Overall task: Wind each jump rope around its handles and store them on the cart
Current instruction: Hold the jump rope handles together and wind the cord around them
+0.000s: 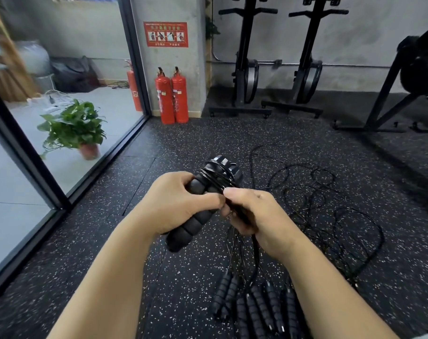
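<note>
Far left: a potted plant [73,129] stood in our view.
Left hand: our left hand [176,204] curled round the paired black handles [196,216], held above the speckled floor [139,182].
Cord: several turns of rope [216,176] lay wound near the handles' top.
Right hand: our right hand [257,216] pinched the rope just beside them.
Right: loose ropes [335,216] sprawled on the floor, with spare handles [255,307] below our wrists.

A single view, worn on the person's head; it faces forward and down, wide-angle; the left hand [181,204] and right hand [257,216], holding the handles [183,234] and rope [218,177], sit close under the lens at centre, forearms entering from the bottom edge; the floor [159,152] runs ahead to the far wall [355,45].
</note>
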Available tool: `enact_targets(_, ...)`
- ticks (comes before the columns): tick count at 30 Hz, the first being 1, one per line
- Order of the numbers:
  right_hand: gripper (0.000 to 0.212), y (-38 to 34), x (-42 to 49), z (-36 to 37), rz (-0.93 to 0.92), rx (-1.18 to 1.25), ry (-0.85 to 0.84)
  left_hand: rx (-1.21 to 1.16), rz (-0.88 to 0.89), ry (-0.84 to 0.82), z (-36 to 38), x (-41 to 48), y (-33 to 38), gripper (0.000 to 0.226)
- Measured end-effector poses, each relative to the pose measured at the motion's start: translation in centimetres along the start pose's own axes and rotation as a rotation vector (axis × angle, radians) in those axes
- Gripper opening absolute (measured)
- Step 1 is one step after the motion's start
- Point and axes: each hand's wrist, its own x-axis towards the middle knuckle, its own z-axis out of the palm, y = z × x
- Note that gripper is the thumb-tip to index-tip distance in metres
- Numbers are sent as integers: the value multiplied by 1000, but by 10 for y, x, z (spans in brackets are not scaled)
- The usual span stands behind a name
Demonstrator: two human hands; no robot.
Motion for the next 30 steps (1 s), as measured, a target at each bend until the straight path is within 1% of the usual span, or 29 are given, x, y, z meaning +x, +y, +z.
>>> enact_targets(2, 40, -2, -1, 1, -35, 5, 12, 126, 63, 36, -1, 1, -1, 31)
enact_targets(4, 36, -3, -2, 3, -57, 16, 32, 229, 69, 75, 0, 2, -1, 47)
enact_targets(6, 36, -2, -2, 5, -81, 17, 53, 260, 49, 102, 1, 1, -2, 57)
enact_targets(8, 33, 1, 0, 6, -91, 39, 86, 274, 19, 116, 5, 0, -3, 60)
enact_targets(11, 32, 4, 3, 6, -87, 87, 108, 324, -7, 174, 17, -3, -7, 57)
enact_targets(14, 30, 5, 5, 5, -65, 126, 120, 455, 33, 302, 27, -3, -8, 41)
enact_targets(17, 32, 6, 7, 1, -72, 123, 115, 458, 68, 359, 28, -3, -6, 35)
enact_targets(20, 36, 2, 5, 0, -75, 10, 109, 411, 71, 350, 26, -5, -6, 38)
enact_targets(23, 40, -5, 1, 0, -70, -129, 91, 392, 68, 366, 22, -4, -7, 35)
enact_targets(26, 49, -3, 1, -1, -41, -384, 120, 389, 23, 452, 12, 0, -13, 36)
enact_targets(29, 39, -1, 1, -2, -68, -644, 174, 347, -36, 527, -1, 5, -21, 37)
enact_targets(30, 39, -3, 0, -1, -89, -716, 175, 339, -53, 542, -3, 6, -23, 36)
